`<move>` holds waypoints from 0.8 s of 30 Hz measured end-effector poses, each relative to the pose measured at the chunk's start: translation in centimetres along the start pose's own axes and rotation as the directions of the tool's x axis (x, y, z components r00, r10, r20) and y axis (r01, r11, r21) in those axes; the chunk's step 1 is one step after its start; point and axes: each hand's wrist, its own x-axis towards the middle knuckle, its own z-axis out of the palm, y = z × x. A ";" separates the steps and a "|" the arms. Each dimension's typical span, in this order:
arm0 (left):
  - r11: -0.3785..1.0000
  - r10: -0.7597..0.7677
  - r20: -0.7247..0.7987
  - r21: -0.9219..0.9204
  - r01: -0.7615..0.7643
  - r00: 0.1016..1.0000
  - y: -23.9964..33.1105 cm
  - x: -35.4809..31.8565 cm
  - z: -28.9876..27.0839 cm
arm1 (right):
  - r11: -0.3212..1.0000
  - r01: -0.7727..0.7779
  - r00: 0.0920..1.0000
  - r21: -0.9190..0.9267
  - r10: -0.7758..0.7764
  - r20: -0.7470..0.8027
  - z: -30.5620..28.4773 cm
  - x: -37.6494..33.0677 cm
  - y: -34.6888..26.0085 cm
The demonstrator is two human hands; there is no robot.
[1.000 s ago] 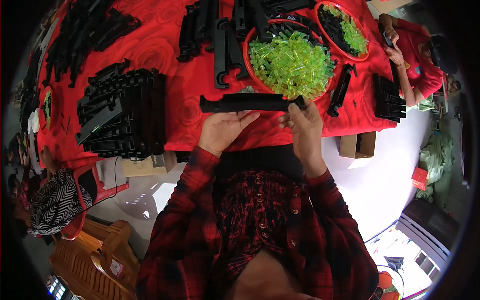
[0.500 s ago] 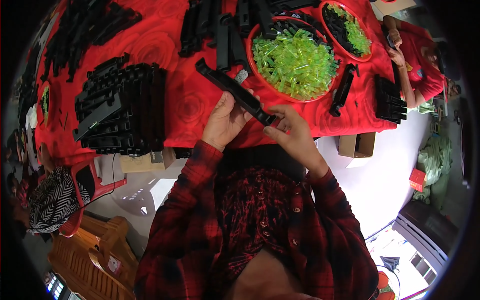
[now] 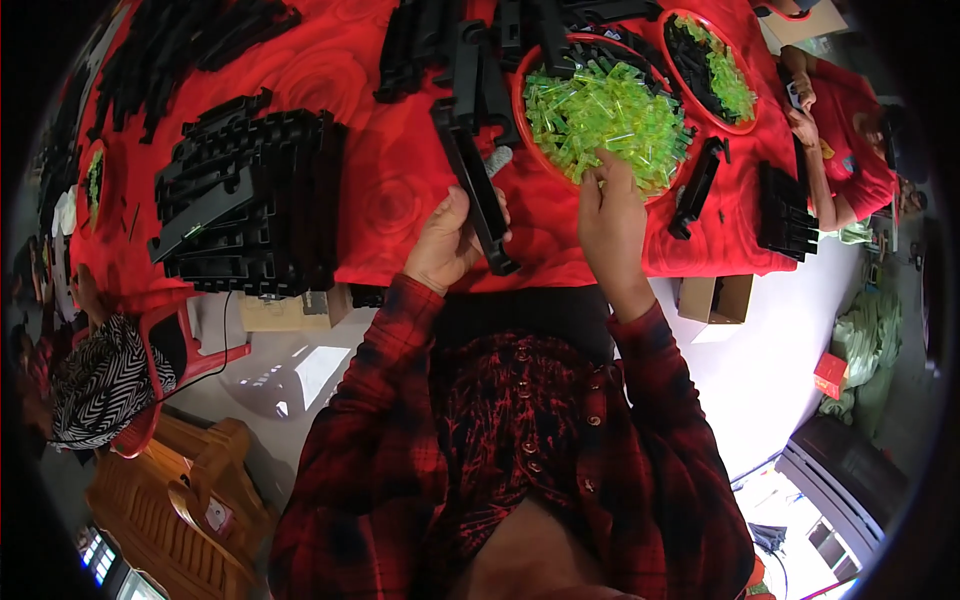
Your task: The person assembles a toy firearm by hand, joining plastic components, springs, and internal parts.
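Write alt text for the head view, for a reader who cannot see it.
A person in a red plaid shirt holds a long black plastic strip in the left hand while the right hand reaches into a red bowl of bright green plastic pieces. Stacks of black parts cover the red tablecloth.

Bare red table at centre frame offers open passage. A black parts stack blocks the left; a red bowl of green pieces and black strips crowd the top.
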 end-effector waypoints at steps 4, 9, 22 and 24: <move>0.998 0.023 0.129 0.054 -0.030 0.991 0.1 -0.1 0.5 | 0.914 -0.041 0.999 -0.403 0.031 -0.029 1.2 0.9 -0.3; 0.992 -0.051 0.106 0.123 0.038 0.993 0.3 -0.3 0.7 | 0.878 -0.080 0.997 -0.471 0.067 -0.045 2.0 0.8 -0.2; 0.994 -0.103 0.128 -0.023 0.107 0.986 0.7 0.0 0.8 | 0.729 -0.298 0.954 0.616 0.209 0.214 -0.5 0.8 -5.4; 0.997 -0.069 0.078 0.024 0.067 0.995 0.6 -0.2 1.5 | 0.697 -0.348 0.935 0.627 0.208 0.288 0.0 0.7 -5.8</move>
